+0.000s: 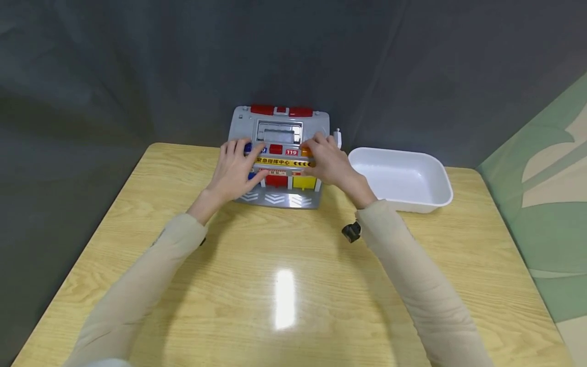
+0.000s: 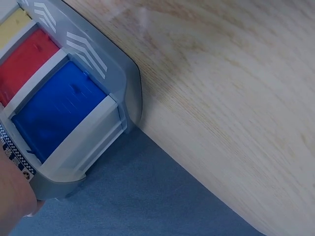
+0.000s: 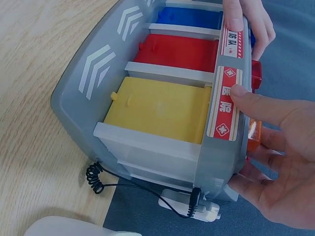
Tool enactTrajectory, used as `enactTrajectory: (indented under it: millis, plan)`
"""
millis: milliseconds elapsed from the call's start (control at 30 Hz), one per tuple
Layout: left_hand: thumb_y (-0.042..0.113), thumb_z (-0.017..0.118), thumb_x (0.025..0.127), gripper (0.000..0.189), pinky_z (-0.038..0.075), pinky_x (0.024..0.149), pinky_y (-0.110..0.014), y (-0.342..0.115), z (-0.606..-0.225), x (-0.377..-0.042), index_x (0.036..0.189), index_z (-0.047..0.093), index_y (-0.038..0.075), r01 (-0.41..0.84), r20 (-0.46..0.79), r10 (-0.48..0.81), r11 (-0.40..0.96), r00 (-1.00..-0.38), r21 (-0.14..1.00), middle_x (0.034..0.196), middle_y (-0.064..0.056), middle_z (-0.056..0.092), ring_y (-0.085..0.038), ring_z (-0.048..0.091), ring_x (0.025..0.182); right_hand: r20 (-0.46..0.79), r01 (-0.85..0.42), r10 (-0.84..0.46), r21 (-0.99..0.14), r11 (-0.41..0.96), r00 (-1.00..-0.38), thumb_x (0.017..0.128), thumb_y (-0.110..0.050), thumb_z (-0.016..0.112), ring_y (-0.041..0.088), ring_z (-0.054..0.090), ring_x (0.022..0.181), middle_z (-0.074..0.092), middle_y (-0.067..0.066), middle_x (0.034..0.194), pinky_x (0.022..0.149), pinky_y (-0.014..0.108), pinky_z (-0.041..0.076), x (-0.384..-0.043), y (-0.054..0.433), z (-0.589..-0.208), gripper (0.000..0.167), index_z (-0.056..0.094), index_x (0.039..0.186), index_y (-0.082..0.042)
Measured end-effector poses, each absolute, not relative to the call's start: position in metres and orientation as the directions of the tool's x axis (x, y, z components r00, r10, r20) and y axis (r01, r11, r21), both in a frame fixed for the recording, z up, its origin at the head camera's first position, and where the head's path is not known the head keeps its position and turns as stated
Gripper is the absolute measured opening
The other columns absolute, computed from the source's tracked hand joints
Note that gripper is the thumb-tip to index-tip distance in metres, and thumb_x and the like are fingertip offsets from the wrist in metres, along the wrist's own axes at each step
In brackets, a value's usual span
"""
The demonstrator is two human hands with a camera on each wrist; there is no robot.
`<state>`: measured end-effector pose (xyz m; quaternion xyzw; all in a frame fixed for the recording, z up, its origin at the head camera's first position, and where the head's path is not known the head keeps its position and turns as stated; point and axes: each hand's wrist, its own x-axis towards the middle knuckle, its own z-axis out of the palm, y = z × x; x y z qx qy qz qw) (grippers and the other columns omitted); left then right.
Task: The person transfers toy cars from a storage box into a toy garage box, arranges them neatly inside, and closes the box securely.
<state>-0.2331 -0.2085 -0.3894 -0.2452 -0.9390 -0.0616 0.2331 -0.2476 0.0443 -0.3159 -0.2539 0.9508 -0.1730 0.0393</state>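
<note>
A grey toy rescue station (image 1: 279,199) with blue, red and yellow garage doors stands at the back of the table. My left hand (image 1: 233,171) grips its upper ledge on the left, thumb in front and fingers over the top. On the right side my right hand (image 1: 331,162) holds the same ledge. In the right wrist view its thumb presses the red label (image 3: 225,105) above the yellow door (image 3: 157,110), with the other fingers behind. The blue door (image 2: 61,108) shows whole in the left wrist view, where most of the left hand is out of frame.
To the right of the station sits a white plastic tub (image 1: 408,204). A white handset (image 3: 197,209) hangs at the station's side on a coiled black cord (image 3: 95,179). Dark cloth (image 1: 183,66) hangs behind the wooden table (image 1: 238,295).
</note>
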Motion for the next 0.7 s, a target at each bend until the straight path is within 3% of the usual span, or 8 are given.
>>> enactTrajectory:
  millis: [433,700]
  plan:
    - [0.056,0.051,0.092,0.065,0.028,0.100,-0.054,-0.215,-0.388,-0.226,0.141,0.046,0.013,0.478,0.462,0.406,0.877,-0.788,0.045,0.136,-0.023,0.039,-0.039,0.035,0.120,0.064,-0.501,-0.521,-0.396,0.769,-0.851,0.086,-0.021,0.075,0.031,0.034,0.113,0.042,0.016,0.127,0.084,0.045,0.046,-0.240,0.043,-0.324,0.062,0.048,0.139,-0.004]
    - [0.049,0.054,0.095,0.064,0.022,0.108,-0.055,-0.205,-0.385,-0.216,0.147,0.039,0.015,0.441,0.430,0.337,0.882,-0.838,0.168,0.149,-0.025,0.021,-0.042,0.027,0.131,0.166,-0.549,-0.547,-0.493,0.674,-0.821,0.090,-0.017,0.070,0.035,0.030,0.126,0.035,0.021,0.141,0.104,0.046,0.032,-0.232,0.055,-0.335,0.070,0.034,0.148,-0.002]
